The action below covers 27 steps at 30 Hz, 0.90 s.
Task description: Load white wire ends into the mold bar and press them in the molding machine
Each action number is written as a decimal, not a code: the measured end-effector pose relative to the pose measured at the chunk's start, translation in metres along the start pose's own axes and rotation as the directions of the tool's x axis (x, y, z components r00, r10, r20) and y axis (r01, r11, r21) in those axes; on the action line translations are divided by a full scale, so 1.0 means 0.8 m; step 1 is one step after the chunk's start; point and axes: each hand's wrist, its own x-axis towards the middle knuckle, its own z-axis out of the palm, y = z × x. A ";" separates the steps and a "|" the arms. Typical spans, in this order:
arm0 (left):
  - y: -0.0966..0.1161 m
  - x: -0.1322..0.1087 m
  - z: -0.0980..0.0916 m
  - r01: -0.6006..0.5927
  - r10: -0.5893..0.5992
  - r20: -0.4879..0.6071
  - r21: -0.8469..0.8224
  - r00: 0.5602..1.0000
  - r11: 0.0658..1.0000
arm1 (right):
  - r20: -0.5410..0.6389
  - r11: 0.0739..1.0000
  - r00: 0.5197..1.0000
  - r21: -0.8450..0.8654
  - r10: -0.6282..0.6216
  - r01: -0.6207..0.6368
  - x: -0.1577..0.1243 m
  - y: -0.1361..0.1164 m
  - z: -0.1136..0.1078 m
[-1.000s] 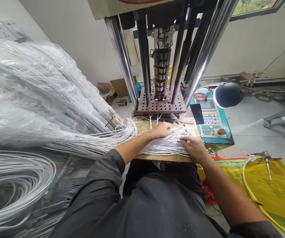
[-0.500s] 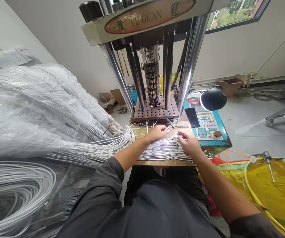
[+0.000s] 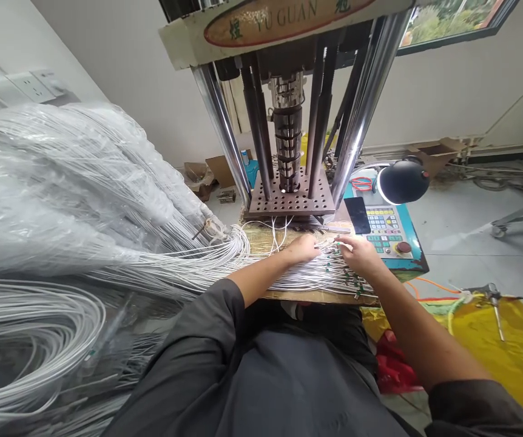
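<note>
Many thin white cables (image 3: pixel 307 280) lie side by side across the cardboard-topped bench in front of me. Small green connectors (image 3: pixel 357 285) tip their right-hand ends. My left hand (image 3: pixel 304 247) is closed on a white cable at the back of the bundle, with its fingertips partly hidden. Just to the right, my right hand (image 3: pixel 359 252) pinches the green-tipped end of a cable with thumb and forefinger. Behind both hands, a few loose white cables come out from under the perforated plate (image 3: pixel 292 200) of a press.
The press columns (image 3: pixel 357 115) rise behind the bench. A control panel (image 3: pixel 382 230) with a phone (image 3: pixel 357 215) stands at right, under a black lamp (image 3: pixel 403 181). Plastic-wrapped cables (image 3: pixel 61 182) fill the left, above a cable coil (image 3: pixel 38 358). An air gun (image 3: pixel 493 297) lies on yellow sheeting.
Both hands have moved back from the press plate onto the cable bundle, closer together. More green connectors show at the bundle's right end. My view has shifted slightly.
</note>
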 end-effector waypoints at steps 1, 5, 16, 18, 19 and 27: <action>0.000 0.001 0.000 -0.004 0.004 -0.009 0.001 1.000 1.000 | -0.004 1.000 1.000 -0.008 -0.004 0.004 -0.003 0.004 -0.003; -0.002 -0.004 -0.011 -0.074 0.069 -0.042 -0.140 0.997 0.987 | -0.040 0.998 0.999 -0.069 0.010 -0.013 -0.002 0.026 -0.022; 0.008 -0.021 -0.024 0.156 0.041 0.260 -0.691 0.965 0.706 | 0.298 0.956 0.954 -0.289 0.039 0.051 0.099 0.039 -0.004; 0.007 -0.026 -0.022 0.269 0.103 0.437 -0.704 0.893 0.657 | 0.374 0.954 0.927 -0.288 0.029 0.086 0.104 0.034 0.000; 0.006 -0.028 -0.022 0.303 0.124 0.489 -0.699 0.864 0.647 | 0.404 0.954 0.915 -0.282 0.024 0.100 0.105 0.032 0.000; 0.008 -0.013 -0.008 0.018 0.078 0.104 -0.699 0.992 0.715 | 0.494 0.979 0.869 -0.165 -0.025 0.122 0.083 0.007 -0.031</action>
